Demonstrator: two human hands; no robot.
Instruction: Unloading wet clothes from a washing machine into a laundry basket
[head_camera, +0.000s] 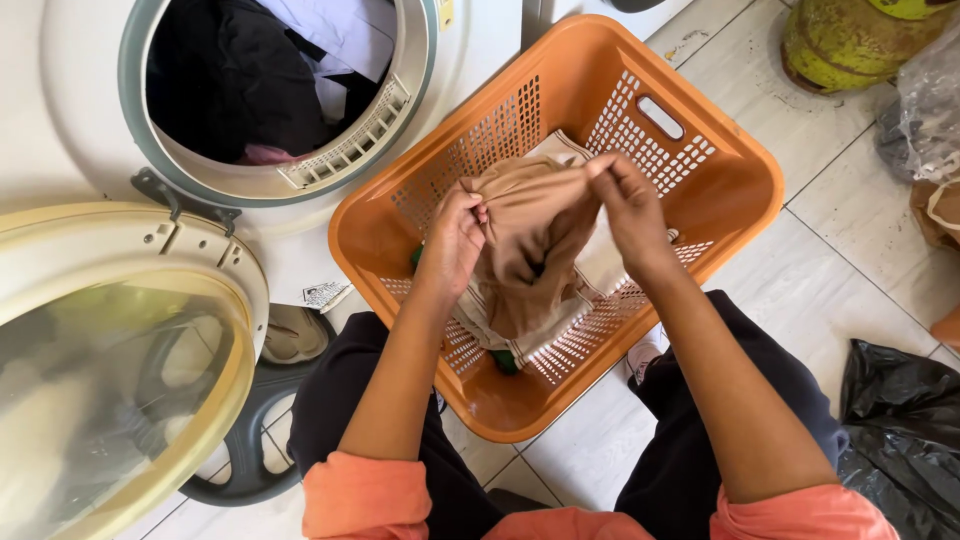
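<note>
Both my hands hold up a light brown garment (530, 250) over an orange laundry basket (720, 190). My left hand (455, 240) grips its left edge and my right hand (625, 205) pinches its top right edge. The cloth hangs down into the basket, above a pale folded cloth (600, 270) and something green at the bottom. To the upper left, the drum of a front-loading washing machine (80, 90) stands open with dark and white clothes (260, 70) inside.
The machine's round door (120, 360) is swung open at the lower left. A yellow-green gas cylinder (850, 40) stands at the top right on the tiled floor (840, 270), beside plastic bags (930, 110). A black bag (900, 420) lies at the right.
</note>
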